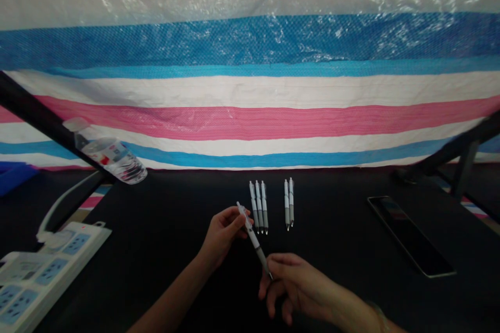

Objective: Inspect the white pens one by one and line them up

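Note:
A white pen with a grey grip point(253, 239) slants between my two hands above the black table. My left hand point(222, 231) pinches its upper part, near the clip. At the lower end, the thumb and forefinger of my right hand point(295, 283) close on the grip by the tip, the other fingers curled loosely. Just beyond my left hand lies a row of three similar pens point(258, 205), side by side with tips toward me. To the right of that row is a pair of the same pens point(289, 202), laid the same way.
A dark phone point(410, 237) lies on the table point(336, 239) at the right. At the left are a white power strip point(54, 265) with a plugged cable and a tilted plastic bottle point(113, 156). Black bars flank both sides; a striped sheet point(250, 93) hangs behind.

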Demonstrator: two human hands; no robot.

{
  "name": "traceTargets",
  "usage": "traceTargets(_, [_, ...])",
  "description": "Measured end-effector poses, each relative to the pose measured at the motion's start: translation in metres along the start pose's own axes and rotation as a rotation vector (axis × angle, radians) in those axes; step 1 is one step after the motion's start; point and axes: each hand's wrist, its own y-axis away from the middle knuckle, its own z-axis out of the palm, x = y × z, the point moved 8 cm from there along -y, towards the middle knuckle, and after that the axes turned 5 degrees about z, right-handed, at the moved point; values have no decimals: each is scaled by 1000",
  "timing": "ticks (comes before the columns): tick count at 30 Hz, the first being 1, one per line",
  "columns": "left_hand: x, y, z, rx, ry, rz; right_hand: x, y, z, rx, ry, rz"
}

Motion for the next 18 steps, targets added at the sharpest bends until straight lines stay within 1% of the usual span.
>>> traceTargets(2, [-1, 0, -1, 7, 4, -3, 0, 0, -1, -10, -8, -9])
traceTargets(4, [-1, 0, -1, 18, 4, -7, 4, -2, -2, -21, -6, 13])
traceTargets(9, [-1, 1, -1, 24, 7, -10, 6, -4, -6, -16, 0, 6])
traceTargets(12, [-1, 1, -2, 26, 4, -8, 8, -4, -7, -19, 4, 29])
traceTargets(16, [-1, 1, -3, 25, -9, -6, 5, -3, -5, -31, 2, 6])
traceTargets(18, [-1, 1, -3, 27, -5, -5, 5, -3, -2, -54, 0, 26])
